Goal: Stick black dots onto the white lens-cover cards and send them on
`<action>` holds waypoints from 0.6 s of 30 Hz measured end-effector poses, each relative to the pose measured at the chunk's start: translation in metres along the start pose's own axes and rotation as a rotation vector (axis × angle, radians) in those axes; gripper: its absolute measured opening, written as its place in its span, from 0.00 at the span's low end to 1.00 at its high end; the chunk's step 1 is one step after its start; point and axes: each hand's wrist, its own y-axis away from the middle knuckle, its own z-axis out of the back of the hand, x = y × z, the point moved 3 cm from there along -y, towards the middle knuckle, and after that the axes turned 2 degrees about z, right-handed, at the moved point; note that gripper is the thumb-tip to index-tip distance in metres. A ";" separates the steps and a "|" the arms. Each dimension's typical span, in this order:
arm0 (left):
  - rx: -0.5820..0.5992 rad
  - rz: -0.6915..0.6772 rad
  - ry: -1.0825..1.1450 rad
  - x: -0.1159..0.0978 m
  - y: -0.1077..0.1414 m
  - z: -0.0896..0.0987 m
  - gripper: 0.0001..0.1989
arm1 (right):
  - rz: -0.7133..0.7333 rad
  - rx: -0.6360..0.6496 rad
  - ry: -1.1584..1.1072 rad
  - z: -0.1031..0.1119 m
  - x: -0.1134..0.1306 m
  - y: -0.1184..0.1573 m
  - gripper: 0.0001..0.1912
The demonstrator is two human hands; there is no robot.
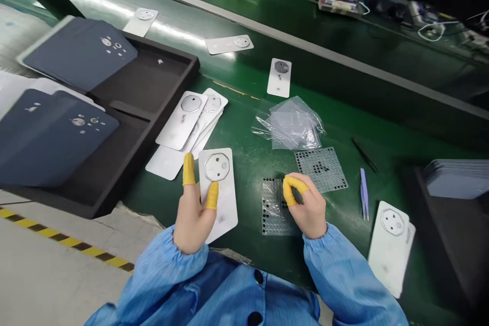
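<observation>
My left hand (196,204), in yellow finger cots, has its thumb on the face of a white phone back panel (225,204) with an octagonal camera ring. Its index finger stretches beyond the panel's left edge; the other fingers are partly hidden, and the hand appears to hold the panel by that edge. My right hand (308,206) pinches thumb and index finger together over a clear sheet of small black dots (272,209). What sits between those fingertips is too small to make out. A second dotted sheet (330,168) lies just behind.
Stacked white panels (179,127) lie left, beside a black tray (153,142) holding dark blue panels (76,56). Clear plastic bags (294,122) lie behind the sheets. Black tweezers (364,155), purple tweezers (363,191), white panels (389,244) and another tray (435,234) are right.
</observation>
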 end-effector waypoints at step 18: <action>0.400 -0.189 0.268 -0.047 0.045 -0.042 0.27 | 0.332 0.189 0.051 0.029 0.075 -0.012 0.17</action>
